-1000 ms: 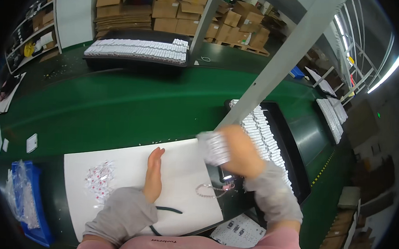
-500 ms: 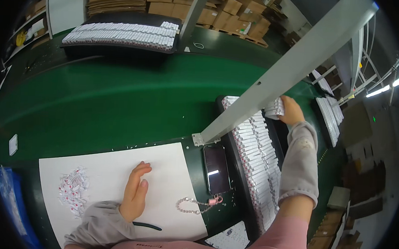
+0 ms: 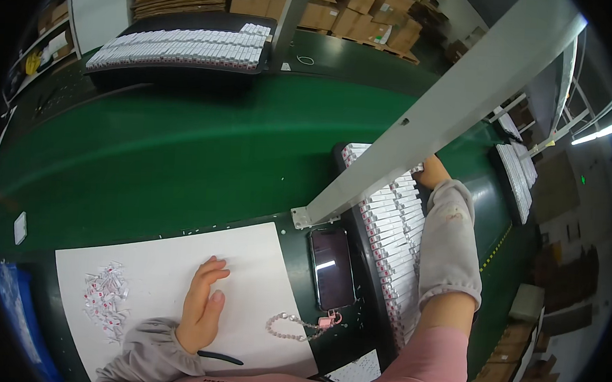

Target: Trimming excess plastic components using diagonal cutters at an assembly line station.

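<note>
My left hand (image 3: pixel 201 309) hovers over a white sheet (image 3: pixel 246 271), fingers stretched out and nothing in them. To its left on the sheet lies a pile of small white pieces with red marks (image 3: pixel 107 295). A dark curved tool handle (image 3: pixel 221 357) shows beside the wrist. My right hand (image 3: pixel 432 171) reaches to the far end of a black tray (image 3: pixel 368 253) packed with rows of small white boxes (image 3: pixel 394 227). Its fingers close on a few small white boxes (image 3: pixel 418 168), partly hidden behind the slanted grey post (image 3: pixel 406 134).
A phone (image 3: pixel 333 268) with a beaded strap (image 3: pixel 285 327) lies between sheet and tray. Across the green belt (image 3: pixel 184 143) stands another filled tray (image 3: pixel 182 49); more white boxes (image 3: pixel 513 177) sit at far right. A blue bin (image 3: pixel 22 321) is at left.
My right hand has moved slightly left and lower at the tray's far end, bringing the small white boxes down among the rows. The left hand keeps its pose.
</note>
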`<state>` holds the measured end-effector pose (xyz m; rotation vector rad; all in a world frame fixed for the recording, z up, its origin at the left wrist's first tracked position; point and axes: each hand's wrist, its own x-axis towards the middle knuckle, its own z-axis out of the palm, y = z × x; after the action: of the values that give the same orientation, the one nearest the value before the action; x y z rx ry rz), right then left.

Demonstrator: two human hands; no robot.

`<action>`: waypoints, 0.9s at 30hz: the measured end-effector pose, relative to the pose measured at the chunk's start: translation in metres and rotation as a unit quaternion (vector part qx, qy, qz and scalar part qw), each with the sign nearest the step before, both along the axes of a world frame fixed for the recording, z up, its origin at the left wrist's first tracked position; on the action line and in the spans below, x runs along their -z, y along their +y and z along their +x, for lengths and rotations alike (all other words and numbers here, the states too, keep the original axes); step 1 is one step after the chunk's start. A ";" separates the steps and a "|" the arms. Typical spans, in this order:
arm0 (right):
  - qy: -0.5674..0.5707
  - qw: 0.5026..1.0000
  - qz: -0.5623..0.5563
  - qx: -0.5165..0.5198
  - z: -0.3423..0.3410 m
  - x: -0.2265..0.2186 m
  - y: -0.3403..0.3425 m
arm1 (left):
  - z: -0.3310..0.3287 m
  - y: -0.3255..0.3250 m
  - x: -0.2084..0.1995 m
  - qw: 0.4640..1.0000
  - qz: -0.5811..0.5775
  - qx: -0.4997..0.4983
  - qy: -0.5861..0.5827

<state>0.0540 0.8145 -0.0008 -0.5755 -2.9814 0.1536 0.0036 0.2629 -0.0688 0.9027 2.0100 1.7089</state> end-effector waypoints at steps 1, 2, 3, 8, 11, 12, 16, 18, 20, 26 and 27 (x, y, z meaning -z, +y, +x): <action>-0.014 1.000 -0.008 0.011 -0.003 -0.004 -0.007 | 0.000 0.000 0.000 1.000 -0.002 0.000 0.001; -0.013 1.000 -0.009 0.013 -0.002 -0.007 -0.006 | 0.000 0.001 0.000 1.000 -0.003 0.001 0.005; -0.029 0.999 -0.027 0.004 -0.002 -0.010 -0.005 | 0.000 0.002 0.000 1.000 -0.004 0.001 0.009; -0.049 0.997 -0.054 -0.012 -0.004 -0.013 -0.010 | 0.000 0.002 0.002 1.000 -0.013 0.000 0.020; -0.034 0.999 -0.026 0.013 -0.003 -0.005 -0.005 | 0.000 0.002 0.002 1.000 -0.013 0.002 0.022; -0.058 0.997 -0.003 0.042 -0.003 -0.004 -0.002 | 0.001 0.002 0.001 1.000 -0.012 0.002 0.024; -0.073 0.994 0.051 0.058 -0.004 -0.003 -0.010 | 0.003 -0.004 -0.005 0.999 -0.017 -0.009 0.027; -0.076 0.993 0.066 0.064 0.008 0.005 0.002 | 0.003 -0.001 0.002 0.999 -0.021 -0.003 0.026; -0.078 0.991 0.092 0.062 0.022 0.012 0.016 | -0.001 0.007 0.010 0.999 -0.030 0.010 0.032; -0.062 0.989 0.102 0.093 0.020 -0.012 -0.032 | 0.003 -0.011 0.000 0.999 0.026 -0.032 -0.031; -0.068 0.985 0.114 0.112 0.024 -0.015 -0.039 | 0.004 -0.014 -0.006 0.996 0.053 -0.027 -0.074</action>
<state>0.0776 0.7760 0.0145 -0.9156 -2.9730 -0.2496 0.0073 0.2488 -0.0626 0.7376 1.8798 1.8678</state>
